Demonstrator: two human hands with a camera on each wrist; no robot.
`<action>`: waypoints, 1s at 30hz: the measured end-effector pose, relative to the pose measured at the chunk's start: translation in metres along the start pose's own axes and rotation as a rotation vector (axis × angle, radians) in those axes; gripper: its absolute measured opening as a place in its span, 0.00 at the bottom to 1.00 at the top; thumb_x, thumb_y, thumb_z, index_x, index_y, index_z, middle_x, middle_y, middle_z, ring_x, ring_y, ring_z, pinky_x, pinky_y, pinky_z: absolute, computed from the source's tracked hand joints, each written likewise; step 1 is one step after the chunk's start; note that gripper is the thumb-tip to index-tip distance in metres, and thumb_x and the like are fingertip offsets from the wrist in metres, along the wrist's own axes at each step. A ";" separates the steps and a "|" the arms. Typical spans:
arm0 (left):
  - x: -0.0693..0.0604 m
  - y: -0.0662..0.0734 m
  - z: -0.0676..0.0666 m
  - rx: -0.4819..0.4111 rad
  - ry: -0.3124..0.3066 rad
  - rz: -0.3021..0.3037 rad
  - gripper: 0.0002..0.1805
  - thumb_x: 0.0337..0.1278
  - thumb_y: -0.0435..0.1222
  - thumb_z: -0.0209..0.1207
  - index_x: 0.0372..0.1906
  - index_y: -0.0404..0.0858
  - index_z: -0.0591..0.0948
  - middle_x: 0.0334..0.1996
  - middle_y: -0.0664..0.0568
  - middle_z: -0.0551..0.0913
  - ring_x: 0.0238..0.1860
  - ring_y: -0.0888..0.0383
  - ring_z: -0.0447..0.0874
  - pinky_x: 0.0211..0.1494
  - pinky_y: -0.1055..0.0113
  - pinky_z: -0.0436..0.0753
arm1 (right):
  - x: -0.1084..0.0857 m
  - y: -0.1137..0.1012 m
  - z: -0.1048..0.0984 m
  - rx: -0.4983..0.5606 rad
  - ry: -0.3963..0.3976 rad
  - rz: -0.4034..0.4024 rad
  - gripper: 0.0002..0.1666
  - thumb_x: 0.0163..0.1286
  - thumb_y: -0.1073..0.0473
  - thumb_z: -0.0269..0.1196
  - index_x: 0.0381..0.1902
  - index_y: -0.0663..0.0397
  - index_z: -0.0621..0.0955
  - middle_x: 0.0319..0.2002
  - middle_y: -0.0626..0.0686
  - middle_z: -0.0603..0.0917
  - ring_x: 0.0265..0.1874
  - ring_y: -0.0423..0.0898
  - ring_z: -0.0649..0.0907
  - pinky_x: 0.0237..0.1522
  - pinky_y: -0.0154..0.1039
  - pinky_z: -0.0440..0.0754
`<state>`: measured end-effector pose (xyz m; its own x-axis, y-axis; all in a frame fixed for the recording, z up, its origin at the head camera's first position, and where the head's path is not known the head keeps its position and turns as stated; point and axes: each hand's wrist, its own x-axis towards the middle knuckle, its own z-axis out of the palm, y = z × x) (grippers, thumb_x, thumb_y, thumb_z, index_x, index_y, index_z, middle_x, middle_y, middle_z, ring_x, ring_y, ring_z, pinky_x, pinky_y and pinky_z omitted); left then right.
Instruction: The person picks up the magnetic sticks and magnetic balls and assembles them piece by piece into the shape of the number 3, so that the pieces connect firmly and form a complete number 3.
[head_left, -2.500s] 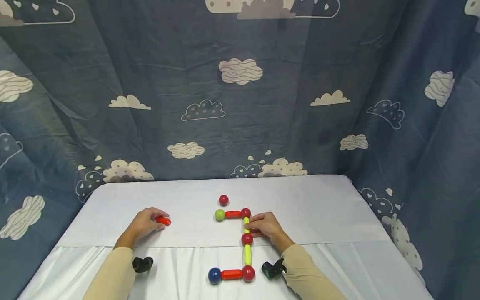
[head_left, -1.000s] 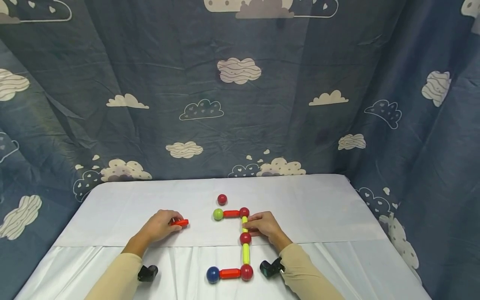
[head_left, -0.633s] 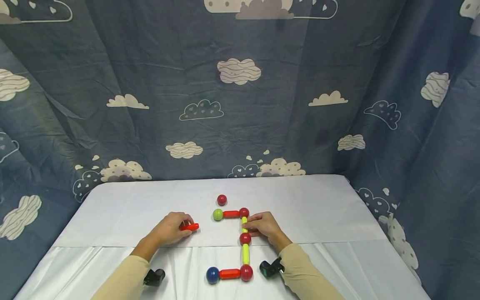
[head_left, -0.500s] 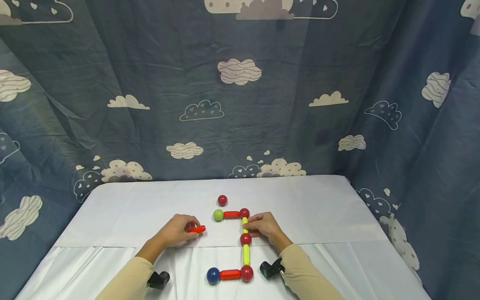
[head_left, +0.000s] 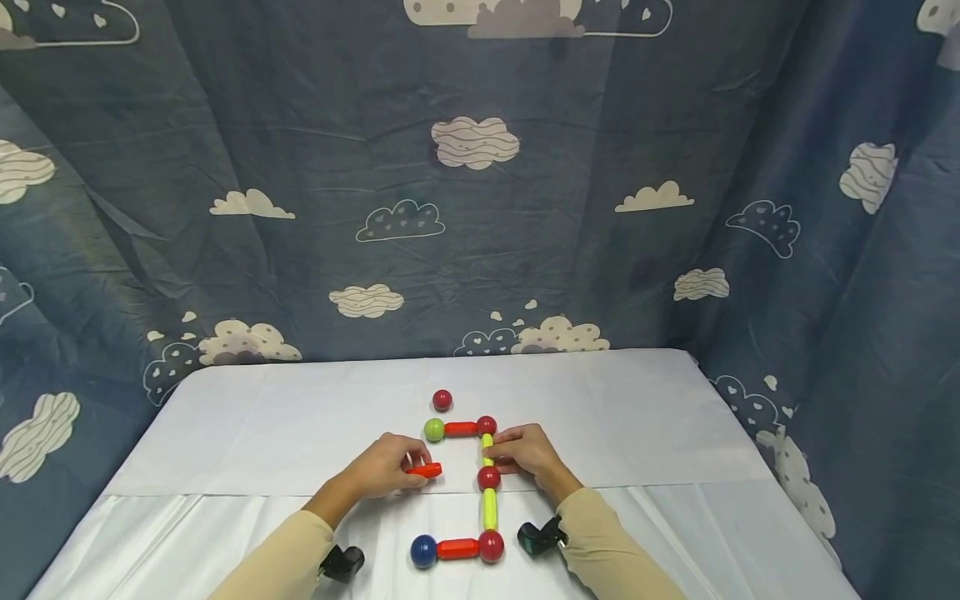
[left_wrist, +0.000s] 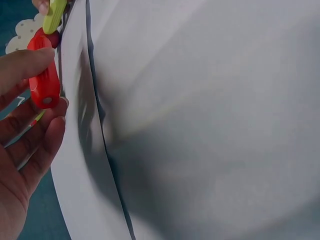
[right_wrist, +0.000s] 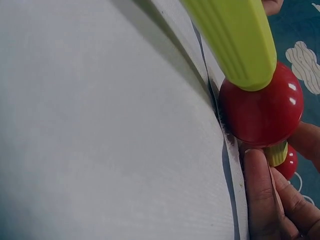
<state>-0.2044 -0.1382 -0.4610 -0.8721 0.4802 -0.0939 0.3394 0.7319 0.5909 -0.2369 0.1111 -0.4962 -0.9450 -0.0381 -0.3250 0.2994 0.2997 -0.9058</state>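
My left hand [head_left: 386, 465] pinches a loose red magnetic rod [head_left: 427, 471] between thumb and fingers, just left of the joined piece. In the left wrist view the red rod [left_wrist: 44, 82] shows a round metal dot at its near end. My right hand [head_left: 528, 452] pinches the upper yellow-green rod [head_left: 487, 448], which links the top-right red ball [head_left: 486, 426] and the middle red ball [head_left: 488, 477]. The right wrist view shows the middle ball [right_wrist: 262, 107] close up, with the lower yellow-green rod [right_wrist: 237, 42] attached. The held red rod and middle ball are apart.
A red rod [head_left: 461, 429] joins a lime ball [head_left: 434, 430] at the top. Along the bottom, another red rod [head_left: 457, 548] links a blue ball [head_left: 423, 552] and a red ball [head_left: 491, 547]. One loose red ball [head_left: 442, 400] lies behind, on the white cloth-covered table [head_left: 637, 417].
My left hand has carried the red rod rightwards and slightly nearer to me, from the table's left part to beside the joined piece. The right hand has kept its pinch on the upper yellow-green rod.
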 end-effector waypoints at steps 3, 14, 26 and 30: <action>0.004 0.005 0.002 0.012 -0.005 0.004 0.09 0.48 0.34 0.70 0.36 0.44 0.82 0.27 0.61 0.76 0.29 0.61 0.72 0.33 0.70 0.74 | 0.000 0.000 0.000 -0.008 0.009 0.000 0.18 0.52 0.62 0.75 0.39 0.64 0.83 0.29 0.54 0.84 0.22 0.42 0.84 0.28 0.35 0.83; 0.014 0.016 0.011 0.071 -0.018 0.021 0.11 0.43 0.35 0.73 0.33 0.45 0.82 0.25 0.60 0.75 0.28 0.62 0.69 0.32 0.69 0.71 | 0.000 -0.001 0.001 -0.002 0.000 0.006 0.18 0.52 0.62 0.75 0.39 0.63 0.83 0.29 0.53 0.84 0.22 0.42 0.84 0.28 0.36 0.83; 0.021 0.022 0.018 0.115 -0.041 0.020 0.10 0.45 0.37 0.72 0.33 0.46 0.82 0.24 0.61 0.74 0.27 0.63 0.69 0.32 0.70 0.71 | -0.001 -0.001 0.000 0.000 -0.007 0.004 0.17 0.52 0.62 0.75 0.38 0.63 0.83 0.29 0.54 0.85 0.22 0.43 0.84 0.28 0.36 0.83; 0.024 0.023 0.021 0.122 -0.049 0.033 0.10 0.45 0.37 0.72 0.33 0.46 0.82 0.23 0.62 0.74 0.26 0.64 0.69 0.31 0.71 0.71 | 0.000 -0.001 0.000 -0.001 -0.002 0.017 0.17 0.52 0.62 0.75 0.38 0.63 0.83 0.29 0.54 0.85 0.22 0.43 0.85 0.28 0.36 0.83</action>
<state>-0.2100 -0.1000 -0.4665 -0.8425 0.5258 -0.1171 0.4105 0.7674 0.4925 -0.2371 0.1106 -0.4957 -0.9396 -0.0351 -0.3406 0.3150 0.3013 -0.9000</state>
